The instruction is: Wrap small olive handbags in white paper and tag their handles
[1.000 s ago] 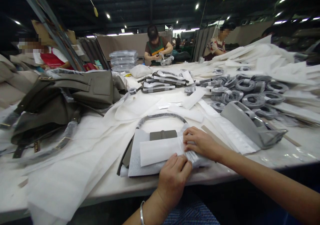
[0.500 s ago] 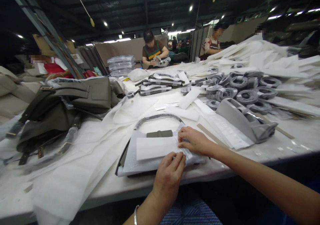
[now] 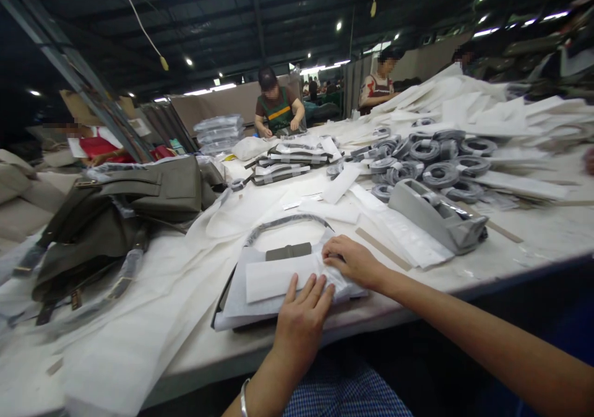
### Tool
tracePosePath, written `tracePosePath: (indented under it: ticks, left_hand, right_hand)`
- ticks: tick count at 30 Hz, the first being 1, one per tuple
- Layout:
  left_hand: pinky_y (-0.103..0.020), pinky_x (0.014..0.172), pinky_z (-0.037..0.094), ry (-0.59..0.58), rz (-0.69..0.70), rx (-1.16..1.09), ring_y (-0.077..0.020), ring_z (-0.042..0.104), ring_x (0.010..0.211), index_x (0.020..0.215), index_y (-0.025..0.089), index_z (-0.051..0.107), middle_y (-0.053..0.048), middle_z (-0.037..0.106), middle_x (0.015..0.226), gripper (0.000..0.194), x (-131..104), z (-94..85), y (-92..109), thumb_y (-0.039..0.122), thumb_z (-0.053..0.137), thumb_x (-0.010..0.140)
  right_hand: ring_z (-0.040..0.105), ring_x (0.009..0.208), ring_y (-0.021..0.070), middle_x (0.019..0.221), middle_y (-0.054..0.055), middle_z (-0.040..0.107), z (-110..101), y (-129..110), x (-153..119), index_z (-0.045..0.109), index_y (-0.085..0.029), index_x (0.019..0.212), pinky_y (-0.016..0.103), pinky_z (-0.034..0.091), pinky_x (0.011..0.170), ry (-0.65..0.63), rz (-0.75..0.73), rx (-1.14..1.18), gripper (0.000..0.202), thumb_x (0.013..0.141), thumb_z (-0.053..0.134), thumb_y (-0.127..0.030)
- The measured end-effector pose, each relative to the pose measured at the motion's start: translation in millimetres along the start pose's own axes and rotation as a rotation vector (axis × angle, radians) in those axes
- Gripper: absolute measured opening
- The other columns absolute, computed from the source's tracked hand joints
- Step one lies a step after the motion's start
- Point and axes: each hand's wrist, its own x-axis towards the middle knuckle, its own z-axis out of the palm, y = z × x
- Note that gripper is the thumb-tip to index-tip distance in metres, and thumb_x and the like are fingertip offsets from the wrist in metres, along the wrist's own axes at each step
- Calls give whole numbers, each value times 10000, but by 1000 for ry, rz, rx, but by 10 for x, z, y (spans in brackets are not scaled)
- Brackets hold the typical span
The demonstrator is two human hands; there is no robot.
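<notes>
On the table in front of me lies a dark olive handbag [image 3: 288,252], mostly covered by a thin white wrapping sheet [image 3: 236,313]. Its handle [image 3: 288,221], wrapped in clear film, arches away from me. A white foam strip [image 3: 266,281] lies across the sheet. My left hand [image 3: 304,312], with a silver bangle at the wrist, rests with spread fingers on the strip and the sheet. The fingers of my right hand [image 3: 355,263] are curled down on the sheet at the bag's right side, gathering it; the fingertips are partly hidden.
At left lie large olive bags [image 3: 158,185] and loose white sheets [image 3: 153,318]. Coiled wrapped straps [image 3: 436,176], a grey bag [image 3: 427,216] and piled white sheets [image 3: 482,104] stand at right. Flat wrapped pieces [image 3: 292,160] lie farther back. A person [image 3: 278,107] works across the table.
My left hand has opened from bunched fingers to spread ones and shifted left onto the strip. My right hand stays on the sheet. The view has swung slightly right.
</notes>
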Motion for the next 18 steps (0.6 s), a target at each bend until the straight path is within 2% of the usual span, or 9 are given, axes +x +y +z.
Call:
tracePosePath:
  ticks: [3, 6, 8, 10, 11, 12, 14, 16, 18]
  left_hand:
    - [-555, 1080, 438, 31, 26, 9, -271, 635, 1188, 1268, 195, 618, -54, 652, 1315, 335, -5, 11, -11, 201, 390, 1023]
    - [-543, 1115, 401, 64, 42, 5, -266, 631, 1195, 1273, 198, 623, -54, 646, 1323, 338, -12, 34, -34, 190, 401, 1018]
    - [-539, 1135, 378, 81, 53, -4, -263, 627, 1202, 1273, 198, 626, -64, 645, 1325, 340, -12, 39, -43, 182, 410, 1011]
    - [-542, 1137, 378, 84, 59, -9, -264, 627, 1202, 1273, 194, 628, -75, 648, 1318, 344, -13, 35, -48, 171, 415, 1004]
    - [-543, 1132, 385, 80, 59, -9, -265, 627, 1201, 1275, 194, 627, -77, 649, 1316, 348, -15, 33, -52, 163, 417, 1000]
    - [-543, 1127, 393, 70, 61, -6, -265, 626, 1203, 1281, 195, 624, -76, 648, 1319, 353, -19, 33, -57, 156, 420, 995]
    - [-539, 1124, 400, 54, 68, 2, -264, 617, 1216, 1299, 201, 611, -74, 639, 1331, 363, -34, 43, -69, 143, 434, 987]
    - [-535, 1133, 391, 52, 71, 8, -259, 603, 1236, 1312, 206, 601, -73, 628, 1347, 367, -51, 64, -74, 143, 453, 982]
    - [-533, 1140, 382, 71, 63, 3, -256, 600, 1239, 1299, 207, 610, -66, 631, 1344, 357, -60, 89, -63, 144, 456, 983]
  right_hand:
    - [632, 1052, 181, 1101, 37, 704, -211, 90, -182, 659, -220, 1085, 307, 477, 952, 104, -5, -14, 209, 907, 590, -135]
    - [635, 1103, 203, 1178, 54, 694, -721, 339, -423, 644, -229, 1155, 330, 457, 999, 314, 55, -138, 230, 938, 567, -219]
    - [643, 1086, 232, 1218, 91, 680, -1164, 581, -588, 652, -203, 1162, 349, 451, 985, 437, 238, -291, 248, 930, 577, -252]
    - [647, 1051, 249, 1234, 139, 669, -1582, 842, -719, 664, -161, 1146, 352, 447, 939, 473, 516, -397, 264, 903, 598, -242]
    - [656, 1013, 262, 1164, 169, 693, -1753, 962, -765, 686, -129, 1094, 355, 455, 888, 457, 567, -400, 252, 887, 620, -257]
    - [675, 914, 257, 1012, 172, 730, -1887, 1068, -796, 715, -110, 981, 346, 463, 815, 443, 615, -395, 203, 864, 647, -261]
    - [665, 677, 209, 684, 123, 711, -2041, 1220, -815, 710, -111, 706, 307, 452, 661, 396, 660, -340, 178, 812, 699, -253]
    - [598, 497, 143, 502, 67, 638, -2067, 1289, -791, 647, -128, 526, 259, 416, 547, 371, 670, -258, 282, 784, 715, -222]
    - [562, 426, 107, 471, 55, 630, -2030, 1294, -747, 629, -123, 480, 225, 397, 490, 424, 637, -179, 311, 770, 716, -190]
